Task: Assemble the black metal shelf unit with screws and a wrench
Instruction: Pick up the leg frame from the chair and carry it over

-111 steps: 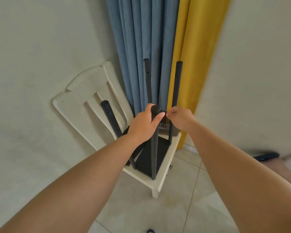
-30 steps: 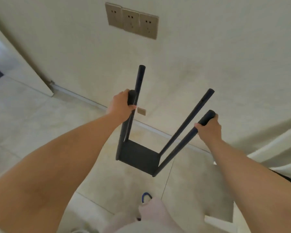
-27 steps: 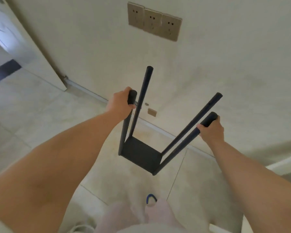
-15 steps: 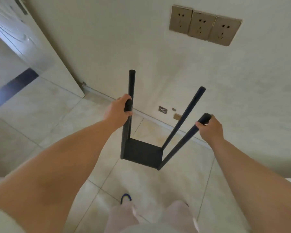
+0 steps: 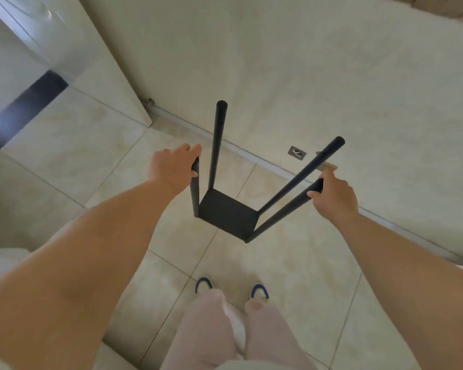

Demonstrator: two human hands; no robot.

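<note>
Tiled floor (image 5: 64,145) spreads wide; left hand (image 5: 173,168) and right hand (image 5: 334,198) each grip a shelf unit (image 5: 229,212) post near the wall (image 5: 278,62).

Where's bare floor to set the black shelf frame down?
Bare beige floor tiles lie left of the black metal shelf frame, between the open door and the left hand. More bare tile lies between the frame and the blue-toed shoes. It is tighter by the wall baseboard, beyond the right hand.
</note>
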